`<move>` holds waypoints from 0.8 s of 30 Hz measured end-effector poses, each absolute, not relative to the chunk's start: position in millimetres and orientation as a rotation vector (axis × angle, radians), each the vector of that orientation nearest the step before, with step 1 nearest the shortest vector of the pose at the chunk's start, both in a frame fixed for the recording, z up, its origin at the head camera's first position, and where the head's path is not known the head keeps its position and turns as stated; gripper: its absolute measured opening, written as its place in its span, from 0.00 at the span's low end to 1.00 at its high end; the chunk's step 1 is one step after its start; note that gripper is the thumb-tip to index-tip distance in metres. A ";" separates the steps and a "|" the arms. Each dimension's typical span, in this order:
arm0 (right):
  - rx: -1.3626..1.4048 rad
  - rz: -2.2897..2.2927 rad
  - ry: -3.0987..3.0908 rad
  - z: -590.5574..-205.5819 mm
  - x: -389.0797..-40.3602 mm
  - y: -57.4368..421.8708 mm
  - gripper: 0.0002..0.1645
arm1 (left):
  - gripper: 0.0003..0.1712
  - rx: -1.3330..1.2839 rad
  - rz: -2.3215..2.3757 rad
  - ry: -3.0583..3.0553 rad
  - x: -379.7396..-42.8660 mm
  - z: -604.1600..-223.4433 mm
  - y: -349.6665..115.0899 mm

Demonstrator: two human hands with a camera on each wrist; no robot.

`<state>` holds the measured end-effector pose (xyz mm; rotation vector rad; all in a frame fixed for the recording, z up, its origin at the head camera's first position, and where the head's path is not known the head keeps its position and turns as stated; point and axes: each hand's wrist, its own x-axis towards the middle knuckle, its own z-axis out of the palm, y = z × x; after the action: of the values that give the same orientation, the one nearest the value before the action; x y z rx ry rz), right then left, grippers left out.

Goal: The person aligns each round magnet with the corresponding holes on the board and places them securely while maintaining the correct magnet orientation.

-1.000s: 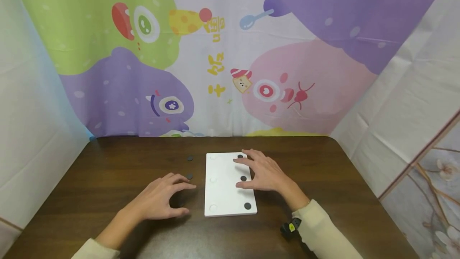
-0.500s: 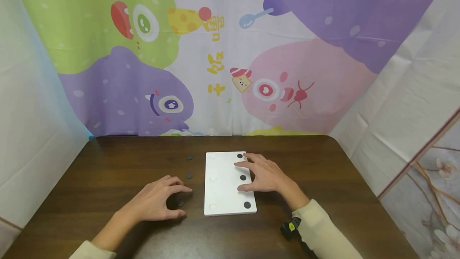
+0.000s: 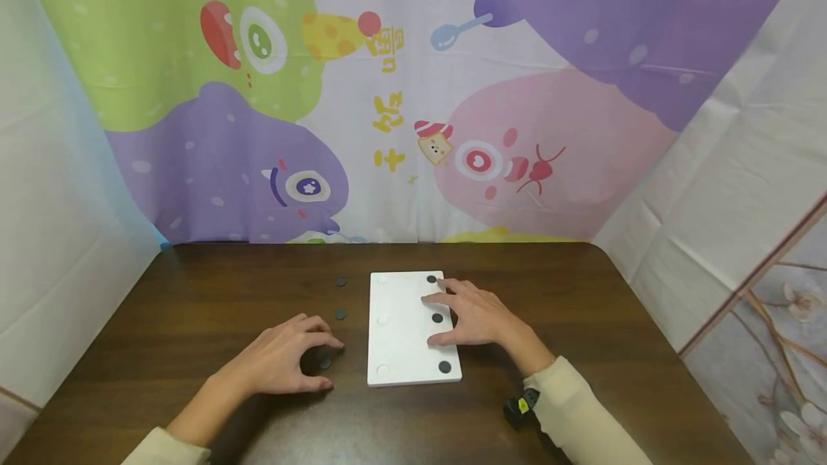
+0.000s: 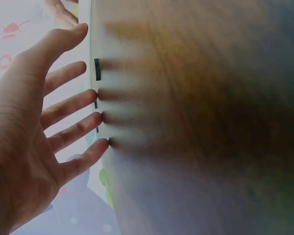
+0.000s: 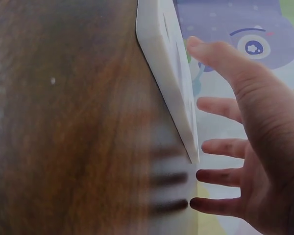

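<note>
A white rectangular board [image 3: 408,350] lies on the dark wooden table. Three black discs sit along its right side, the nearest disc [image 3: 444,367] in plain sight; three round recesses, such as the front recess [image 3: 383,370], mark its left side. My left hand [image 3: 281,357] has its fingers spread around a black disc [image 3: 325,362] on the table, holding nothing. In the left wrist view, several fingertips [image 4: 104,117] are at the tabletop, with a dark disc [image 4: 97,69] beyond. My right hand [image 3: 478,316], fingers apart, hovers over the board's right edge, also holding nothing.
Two more black discs, a middle disc [image 3: 340,314] and a far disc [image 3: 341,282], lie left of the board. A printed cartoon curtain [image 3: 400,199] rises behind the table. A black device with a yellow mark [image 3: 519,407] is by the right sleeve.
My left hand has drawn slightly left, so the near disc shows between thumb and fingers. My right hand has shifted slightly toward me. The discs and board stay put.
</note>
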<state>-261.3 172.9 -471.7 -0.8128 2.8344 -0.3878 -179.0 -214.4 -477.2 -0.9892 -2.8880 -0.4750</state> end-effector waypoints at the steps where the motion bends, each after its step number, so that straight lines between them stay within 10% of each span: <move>1: -0.815 -0.386 2.833 -472.1 -261.2 172.8 0.49 | 0.30 -0.991 -0.473 -2.891 -179.2 -477.1 -214.4; 24: -0.811 -0.386 2.790 -469.3 -263.2 170.5 0.50 | 0.25 -1.000 -0.423 -2.864 -182.6 -475.6 -213.9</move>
<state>-263.2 170.5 -469.3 -0.8113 2.7897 -0.3859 -182.6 -213.9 -475.6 -1.0000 -2.8639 -0.4228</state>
